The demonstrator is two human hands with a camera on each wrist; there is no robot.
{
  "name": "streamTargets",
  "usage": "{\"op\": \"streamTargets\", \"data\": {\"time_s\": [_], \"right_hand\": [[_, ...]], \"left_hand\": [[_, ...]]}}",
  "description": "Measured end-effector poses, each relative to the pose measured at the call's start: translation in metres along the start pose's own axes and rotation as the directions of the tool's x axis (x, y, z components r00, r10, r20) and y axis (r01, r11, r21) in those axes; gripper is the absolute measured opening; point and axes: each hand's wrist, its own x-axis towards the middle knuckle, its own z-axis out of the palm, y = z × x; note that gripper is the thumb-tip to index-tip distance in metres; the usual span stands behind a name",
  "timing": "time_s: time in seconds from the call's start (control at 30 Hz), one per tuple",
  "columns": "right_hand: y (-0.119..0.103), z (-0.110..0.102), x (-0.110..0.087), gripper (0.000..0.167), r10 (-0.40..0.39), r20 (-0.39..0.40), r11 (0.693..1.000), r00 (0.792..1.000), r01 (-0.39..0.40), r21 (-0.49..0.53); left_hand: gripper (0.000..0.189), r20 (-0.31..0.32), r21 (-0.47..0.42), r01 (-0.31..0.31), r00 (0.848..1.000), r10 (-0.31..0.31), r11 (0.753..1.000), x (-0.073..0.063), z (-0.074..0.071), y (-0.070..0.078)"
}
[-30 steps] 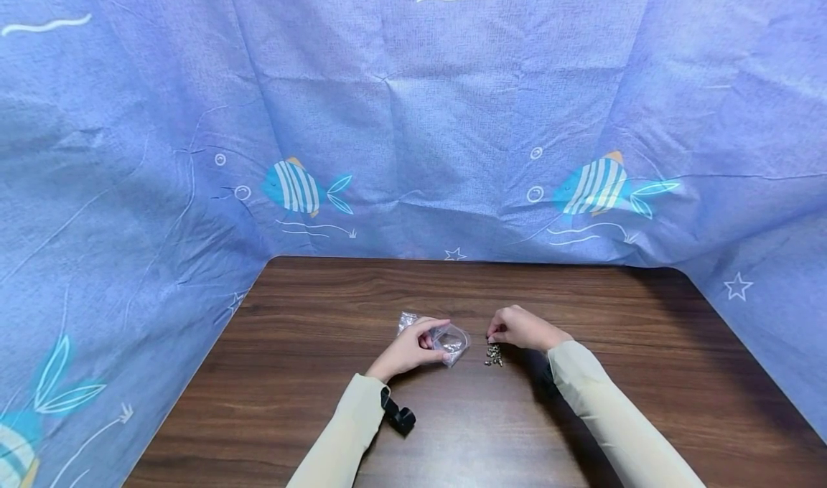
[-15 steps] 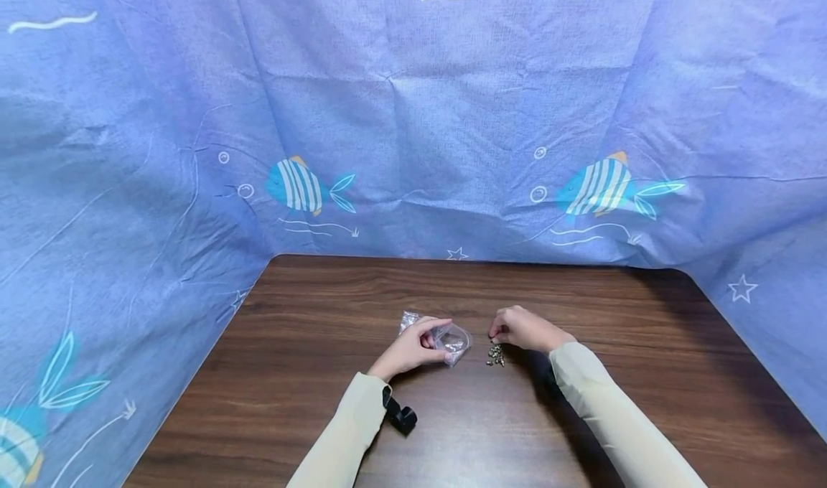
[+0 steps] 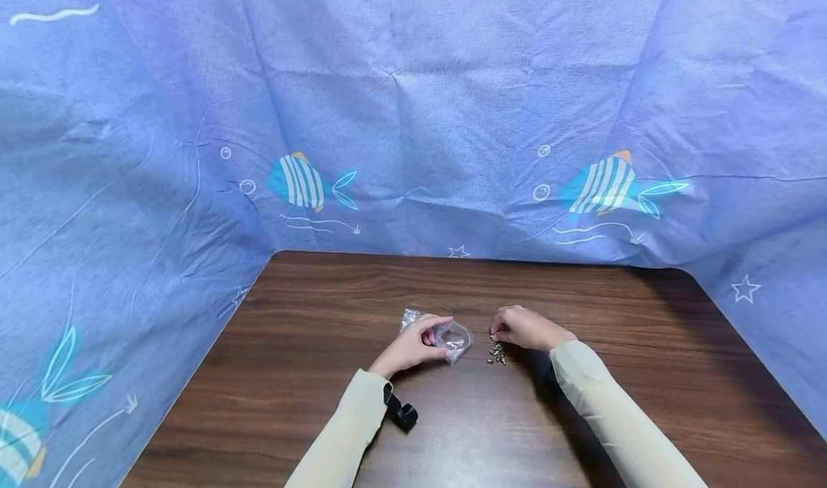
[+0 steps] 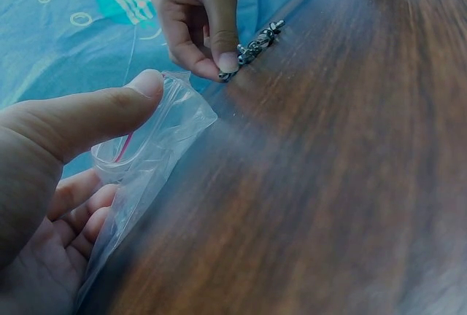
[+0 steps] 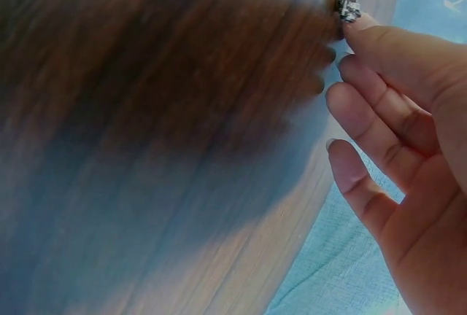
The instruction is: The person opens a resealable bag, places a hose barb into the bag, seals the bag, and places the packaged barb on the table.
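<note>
My left hand (image 3: 413, 346) holds a clear zip-lock bag (image 4: 157, 144) by its mouth, thumb on one side and fingers on the other. The bag's mouth gapes and a bit of red seal line shows. To the right, a small heap of shiny metal pieces (image 3: 497, 353) lies on the table; they look like small screws or fittings, too small to tell. My right hand (image 3: 526, 327) is at the heap's far edge, thumb and forefinger pinching one small metal piece (image 4: 227, 76). In the right wrist view its other fingers (image 5: 357, 111) are loosely bent, and the fingertip pinch is partly hidden.
Beyond my left hand lies a crinkled clear plastic piece (image 3: 410, 318), partly covered by the hand. The brown wood-grain table (image 3: 310, 294) ends at a blue fish-print curtain (image 3: 413, 151) on the back and sides. A black strap camera (image 3: 402, 413) sits at my left wrist.
The head view has drifted slightly. My right fingertips have shifted a little toward the far side of the heap. My left hand keeps holding the bag in about the same place.
</note>
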Motion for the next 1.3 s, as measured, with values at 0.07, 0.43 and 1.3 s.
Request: {"op": "streamTargets", "data": {"time_s": [0.07, 0.43, 1.3], "right_hand": [[0.001, 0.000, 0.000, 0.007, 0.003, 0.001, 1.000, 1.000, -0.003, -0.002], [-0.002, -0.006, 0.006, 0.005, 0.030, 0.004, 1.000, 1.000, -0.030, 0.008], [-0.033, -0.020, 0.032, 0.005, -0.019, -0.039, 0.999, 0.999, 0.020, 0.025]], "left_hand": [[0.063, 0.002, 0.001, 0.000, 1.000, 0.000, 1.000, 0.000, 0.000, 0.000], [0.064, -0.005, 0.011, 0.001, 1.000, -0.001, 1.000, 0.002, -0.001, 0.002], [0.062, 0.001, 0.015, -0.004, 1.000, 0.004, 1.000, 0.001, -0.001, 0.003]]}}
